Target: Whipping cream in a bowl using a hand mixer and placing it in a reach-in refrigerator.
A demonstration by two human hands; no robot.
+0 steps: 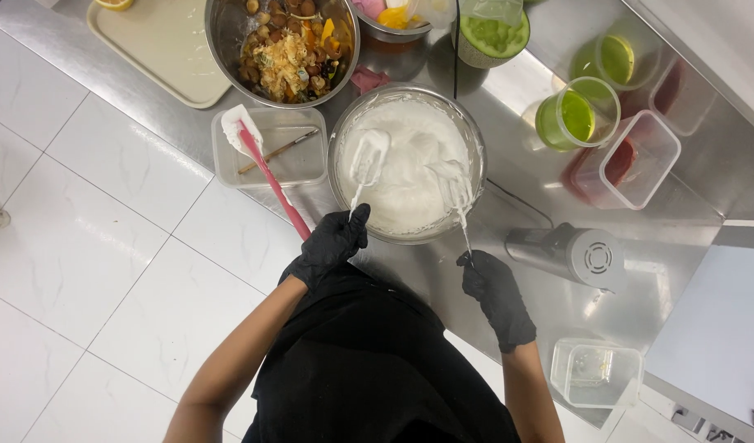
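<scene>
I see matt black gloves on my left hand (334, 239) and right hand (493, 289), each pinching a thin metal beater (367, 164) coated in white cream. The mixing bowl (474, 139) is polished steel; its whipped cream (410, 176) looks glossy and smooth. The counter (549, 303) is brushed stainless, reflective. The spatula (266, 168) looks like pink silicone, lying in a clear plastic tub (307, 168).
</scene>
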